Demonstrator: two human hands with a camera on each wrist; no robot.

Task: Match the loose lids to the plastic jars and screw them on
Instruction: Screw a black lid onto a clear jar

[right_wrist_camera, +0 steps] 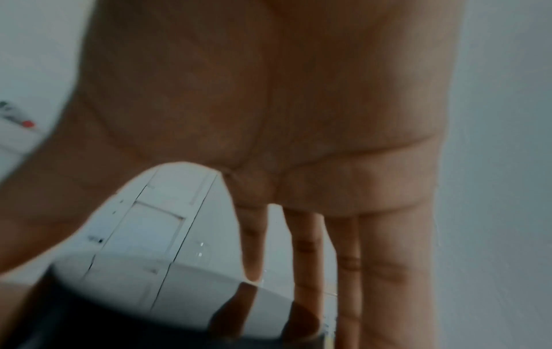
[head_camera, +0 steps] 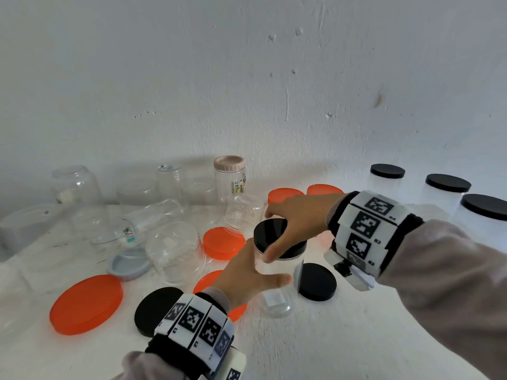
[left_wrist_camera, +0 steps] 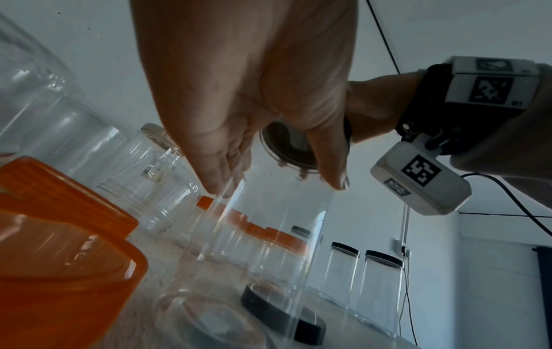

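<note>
White table [head_camera: 343,338]: bare room only at the near right; the left and back are crowded with clear jars and loose lids up to the wall [head_camera: 247,78]. 3 black-capped jars [head_camera: 447,193] stand at the far right, well apart from the hands.

Clear jar [head_camera: 277,286] stands upright near the table's middle, long axis vertical, mouth up, black lid [head_camera: 270,231] seated flat on top. A loose black lid [head_camera: 317,282] lies just beside its base on the right; an orange lid [head_camera: 211,281] lies partly under the left wrist.

Left hand [head_camera: 247,275]: fingers straight along the jar's left wall, thumb spread on the near side, touching the wall; wrist view shows the fingers [left_wrist_camera: 221,170] laid against clear plastic, not curled.

Right hand [head_camera: 296,223]: spread over the lid from the right, thumb on the near rim, fingers reaching past the far rim, clasping the lid's edge. Right wrist view is blurred; fingers [right_wrist_camera: 310,248] point down.
</note>
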